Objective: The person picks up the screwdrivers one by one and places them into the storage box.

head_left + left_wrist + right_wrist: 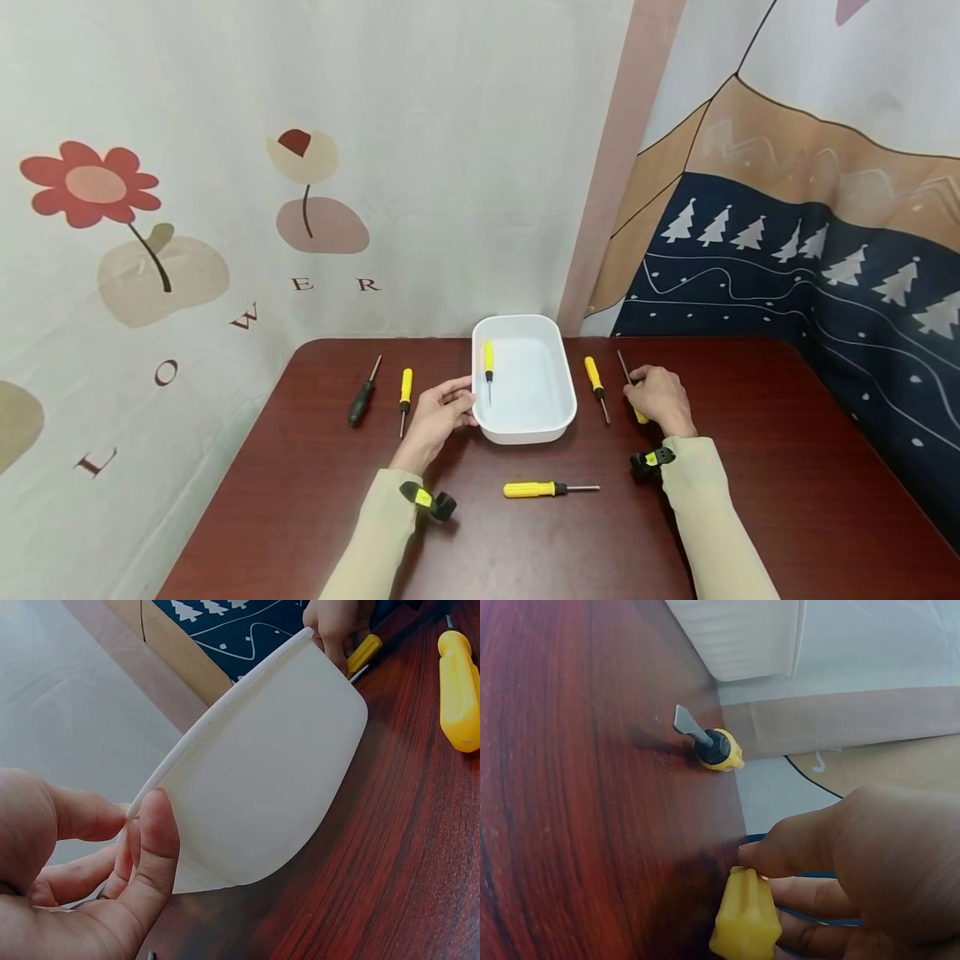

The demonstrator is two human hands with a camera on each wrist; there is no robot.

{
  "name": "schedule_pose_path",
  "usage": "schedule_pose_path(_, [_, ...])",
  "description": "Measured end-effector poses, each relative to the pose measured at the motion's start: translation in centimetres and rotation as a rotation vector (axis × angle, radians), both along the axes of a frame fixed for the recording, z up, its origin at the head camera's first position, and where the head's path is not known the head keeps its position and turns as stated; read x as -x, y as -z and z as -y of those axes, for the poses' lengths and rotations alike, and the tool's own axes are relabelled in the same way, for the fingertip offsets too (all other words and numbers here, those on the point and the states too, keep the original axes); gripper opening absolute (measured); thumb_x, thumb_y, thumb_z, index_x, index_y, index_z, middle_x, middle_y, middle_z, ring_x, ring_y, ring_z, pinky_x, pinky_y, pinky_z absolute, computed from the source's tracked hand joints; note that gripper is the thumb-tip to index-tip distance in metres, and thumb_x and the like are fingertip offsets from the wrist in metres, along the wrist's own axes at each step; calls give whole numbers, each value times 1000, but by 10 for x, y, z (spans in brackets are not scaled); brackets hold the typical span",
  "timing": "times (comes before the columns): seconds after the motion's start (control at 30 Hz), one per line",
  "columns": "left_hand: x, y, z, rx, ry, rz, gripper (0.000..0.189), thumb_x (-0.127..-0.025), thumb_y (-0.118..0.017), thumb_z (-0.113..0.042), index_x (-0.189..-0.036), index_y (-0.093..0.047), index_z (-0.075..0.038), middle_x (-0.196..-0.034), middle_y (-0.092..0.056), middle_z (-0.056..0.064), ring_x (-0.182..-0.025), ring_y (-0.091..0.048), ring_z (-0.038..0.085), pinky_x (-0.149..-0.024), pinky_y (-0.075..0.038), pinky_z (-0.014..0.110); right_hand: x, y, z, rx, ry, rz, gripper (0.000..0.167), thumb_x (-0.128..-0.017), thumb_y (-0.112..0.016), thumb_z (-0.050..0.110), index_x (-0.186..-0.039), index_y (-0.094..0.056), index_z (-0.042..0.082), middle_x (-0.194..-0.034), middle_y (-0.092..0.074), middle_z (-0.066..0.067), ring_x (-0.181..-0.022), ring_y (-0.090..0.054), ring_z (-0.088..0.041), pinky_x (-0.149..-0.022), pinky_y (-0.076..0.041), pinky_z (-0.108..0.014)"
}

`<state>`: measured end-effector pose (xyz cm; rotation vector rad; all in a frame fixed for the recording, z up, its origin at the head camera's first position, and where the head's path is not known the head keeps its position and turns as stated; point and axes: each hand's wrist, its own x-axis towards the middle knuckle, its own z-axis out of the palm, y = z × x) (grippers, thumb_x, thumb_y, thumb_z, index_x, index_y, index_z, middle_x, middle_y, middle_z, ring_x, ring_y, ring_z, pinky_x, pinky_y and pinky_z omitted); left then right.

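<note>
My left hand (435, 419) grips the left rim of a white rectangular plastic tray (536, 383), its thumb and fingers on the rim in the left wrist view. A yellow-handled screwdriver (489, 357) lies inside the tray along its left side. Right of the tray, my right hand (663, 398) pinches a yellow-handled screwdriver (746, 919); in the head view its shaft points away from me and the fingers cover part of it. Between that hand and the tray lies another yellow screwdriver (594, 372), its flat tip towards me.
Left of the tray lie a black-handled screwdriver (361, 406) and a yellow-handled one (407, 387). A further yellow screwdriver (531, 489) lies crosswise in front of the tray. The dark red wooden table (300, 500) meets a printed curtain (450, 167) at its back edge.
</note>
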<state>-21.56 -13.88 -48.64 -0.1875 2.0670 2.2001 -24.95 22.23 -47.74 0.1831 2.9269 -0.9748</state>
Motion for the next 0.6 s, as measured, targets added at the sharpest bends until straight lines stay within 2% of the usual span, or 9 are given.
schedule_pose_path(0.23, [-1, 0, 0, 0, 5, -5, 38, -97, -64, 2, -135, -62, 3, -97, -62, 11, -71, -61, 15, -63, -58, 22, 0, -1, -2, 34, 3, 36, 37, -98, -62, 20, -124, -67, -6, -112, -70, -23, -91, -63, -29, -69, -50, -32])
schedule_pose_path(0.43, [-1, 0, 0, 0, 5, -5, 38, -97, -65, 1, -135, -62, 2, -97, -63, 9, -72, -62, 15, -63, -59, 22, 0, -2, -3, 79, -2, 33, 37, -98, -61, 19, -126, -65, -6, -115, -68, -24, -97, -63, -31, -74, -52, -34])
schedule_pose_path(0.6, [-4, -1, 1, 16, 5, 5, 39, -98, -64, -1, -136, -62, 1, -99, -63, 12, -73, -62, 16, -65, -59, 23, -2, -2, 1, 151, 13, 56, 37, -99, -61, 18, -127, -62, -5, -119, -66, -25, -99, -63, -31, -75, -52, -33])
